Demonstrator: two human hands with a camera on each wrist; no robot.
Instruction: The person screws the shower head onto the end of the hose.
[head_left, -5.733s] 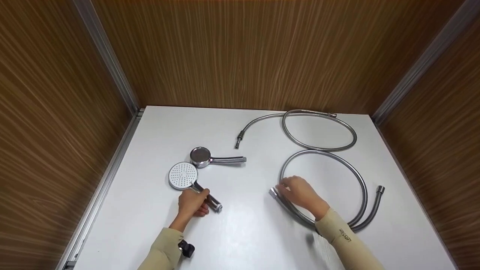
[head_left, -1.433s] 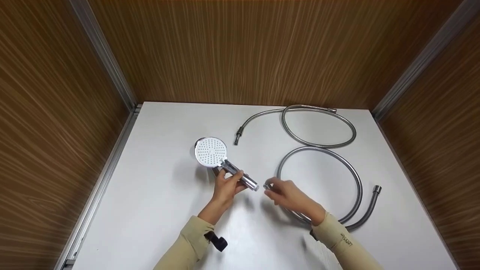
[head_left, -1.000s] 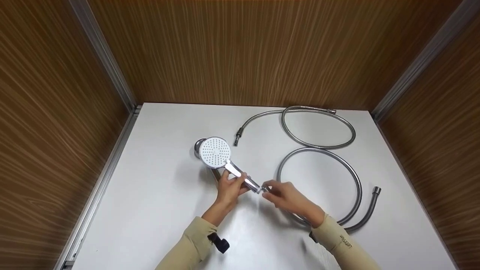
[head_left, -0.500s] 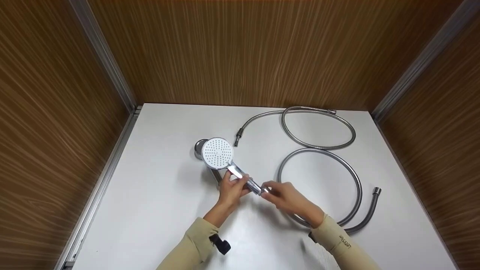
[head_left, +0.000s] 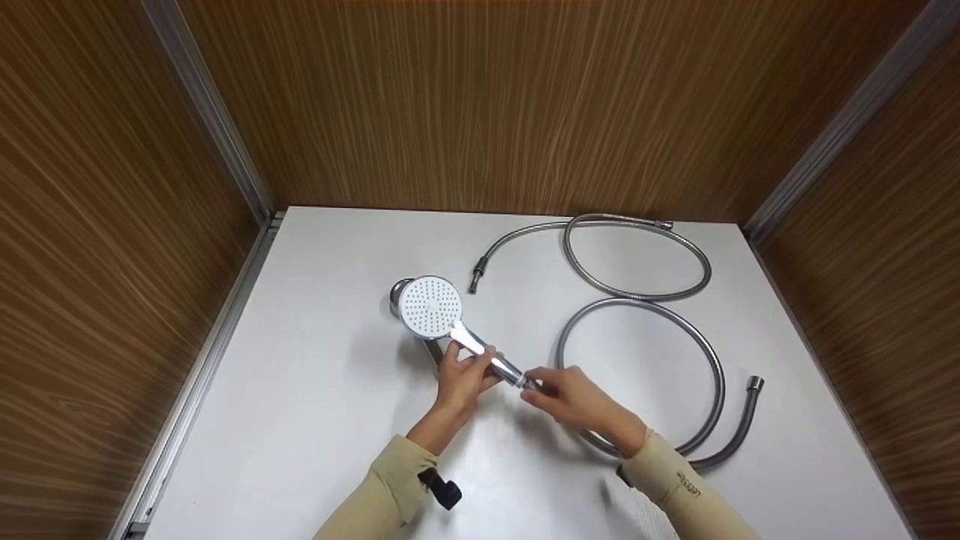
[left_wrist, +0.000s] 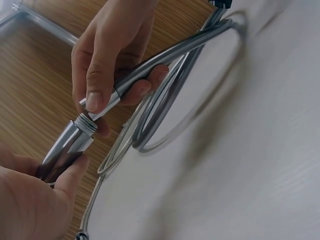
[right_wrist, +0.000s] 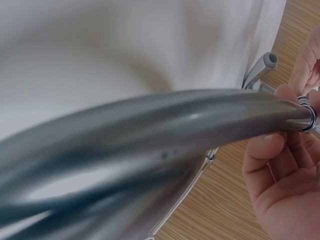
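Observation:
My left hand point(head_left: 459, 382) grips the handle of a chrome shower head point(head_left: 431, 307), whose round white spray face is turned up. My right hand point(head_left: 577, 397) pinches one end of a smooth grey shower hose point(head_left: 720, 382), raised off the table. In the left wrist view the hose's metal nut point(left_wrist: 107, 106) sits right at the threaded handle end point(left_wrist: 86, 124), tilted against it, with thread still showing. The hose bends away large across the right wrist view point(right_wrist: 165, 125). A second, smaller shower head point(head_left: 396, 298) lies on the table, mostly hidden behind the first.
A thinner ribbed metal hose point(head_left: 709, 270) lies looped at the back right of the white table point(head_left: 315, 465). The grey hose's other end point(head_left: 755, 384) rests at the right. Wood-patterned panels point(head_left: 480, 105) stand behind and on both sides.
The left hand has lifted the shower head and brought it right, over the smaller one. The right hand has picked up the hose end, which has come up to the handle's threaded end.

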